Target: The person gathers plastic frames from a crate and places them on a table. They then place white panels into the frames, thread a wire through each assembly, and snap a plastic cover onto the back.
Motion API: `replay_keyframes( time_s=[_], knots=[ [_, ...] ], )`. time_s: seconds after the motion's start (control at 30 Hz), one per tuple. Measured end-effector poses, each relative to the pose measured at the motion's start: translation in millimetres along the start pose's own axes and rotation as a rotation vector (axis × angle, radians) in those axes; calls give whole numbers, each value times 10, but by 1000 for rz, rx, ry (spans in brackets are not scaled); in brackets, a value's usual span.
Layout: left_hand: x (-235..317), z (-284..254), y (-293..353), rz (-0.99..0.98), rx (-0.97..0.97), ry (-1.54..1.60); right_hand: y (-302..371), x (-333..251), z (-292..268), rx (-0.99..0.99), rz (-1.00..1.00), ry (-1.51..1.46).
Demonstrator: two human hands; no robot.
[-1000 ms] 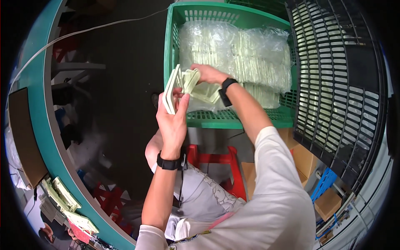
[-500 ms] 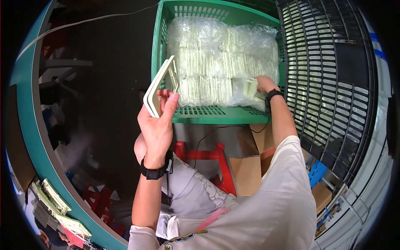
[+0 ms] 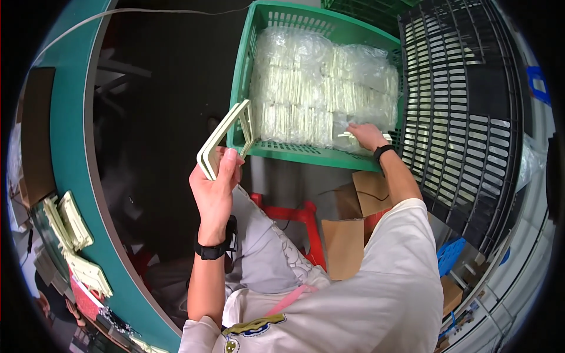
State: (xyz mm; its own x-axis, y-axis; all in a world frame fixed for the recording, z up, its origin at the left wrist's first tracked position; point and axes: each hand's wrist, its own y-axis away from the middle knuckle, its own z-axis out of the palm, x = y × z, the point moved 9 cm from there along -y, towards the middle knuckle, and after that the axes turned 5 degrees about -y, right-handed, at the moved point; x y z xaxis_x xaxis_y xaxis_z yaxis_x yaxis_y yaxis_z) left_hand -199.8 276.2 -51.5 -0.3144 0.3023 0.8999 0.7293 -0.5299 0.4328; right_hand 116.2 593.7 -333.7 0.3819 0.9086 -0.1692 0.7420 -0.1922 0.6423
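Two thin cream plastic frames (image 3: 222,136), rectangular with open middles, stand tilted in my left hand (image 3: 213,191), its thumb pressing on their near corner. The frames are beside the left wall of a green plastic crate (image 3: 300,154). Inside that crate are rows of cream plastic pieces (image 3: 294,88) wrapped in clear bags, packed on edge. At the crate's near right corner, my right hand (image 3: 369,136) has its fingers closed on a bagged cream piece (image 3: 347,135), lying low against the others. The hand partly hides that piece.
A black slatted crate (image 3: 438,135) rises along the right side. A teal-topped table (image 3: 73,135) at left carries more cream frames (image 3: 76,220). Below the green crate are a red stool (image 3: 315,229) and an open cardboard box (image 3: 344,247). A cable crosses the upper left.
My right hand has lowered the bagged piece from upright to lying in the crate's corner. My left hand still holds the two frames, now lower in view. The view has shifted left.
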Motion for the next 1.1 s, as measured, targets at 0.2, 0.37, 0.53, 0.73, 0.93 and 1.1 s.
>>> replay_keyframes(
  time_s=[0.2, 0.37, 0.53, 0.73, 0.93, 1.1],
  knots=[
    [101, -304, 397, 32, 96, 53, 568, -358, -1036, 342, 54, -319],
    [65, -319, 518, 63, 37, 48, 1028, -49, -1410, 914, 39, -493],
    [-63, -245, 606, 65, -20, -39, 1255, 331, -1429, 1208, 282, -591],
    [-69, -105, 832, 2, -92, -111, 1300, 230, -1708, 1270, 360, -380],
    [-263, 471, 772, -22, -182, 123, 1213, 38, -1541, 1238, 320, -325],
    [-277, 1224, 377, 2, -246, 290, 732, -142, -1142, 843, 351, -399]
  ],
)
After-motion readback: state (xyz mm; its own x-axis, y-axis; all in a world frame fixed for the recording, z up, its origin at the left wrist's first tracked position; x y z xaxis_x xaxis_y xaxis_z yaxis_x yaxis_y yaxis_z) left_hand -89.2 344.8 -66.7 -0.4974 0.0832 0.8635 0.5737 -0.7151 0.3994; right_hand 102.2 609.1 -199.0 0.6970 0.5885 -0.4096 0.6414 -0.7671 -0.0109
